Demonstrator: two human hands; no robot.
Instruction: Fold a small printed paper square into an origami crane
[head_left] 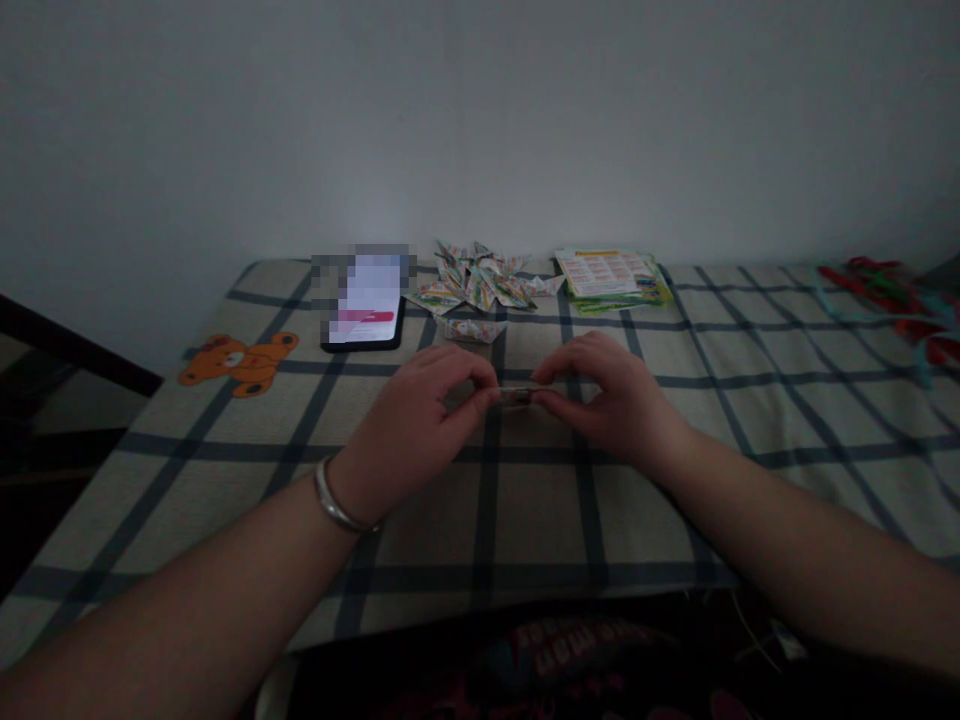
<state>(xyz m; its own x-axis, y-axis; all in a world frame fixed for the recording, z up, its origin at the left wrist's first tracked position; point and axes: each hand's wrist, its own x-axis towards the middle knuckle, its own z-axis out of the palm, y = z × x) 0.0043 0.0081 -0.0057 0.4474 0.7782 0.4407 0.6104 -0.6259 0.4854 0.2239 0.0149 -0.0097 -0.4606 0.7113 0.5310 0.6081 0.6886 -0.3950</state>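
Between my two hands is a small folded piece of printed paper, held level just above the checked tablecloth. My left hand, with a silver bangle at the wrist, pinches its left end between thumb and fingers. At the other end, the thumb and fingertips of my right hand close on the paper. Just beyond my hands lies a single folded paper boat shape. Behind it sits a pile of several pointed folded paper pieces with the same kind of print.
A phone with a lit screen lies left of the pile. To the right rests a stack of printed leaflets. An orange bear cutout is on the left, and red and teal stringy material at the far right. A wall backs the table.
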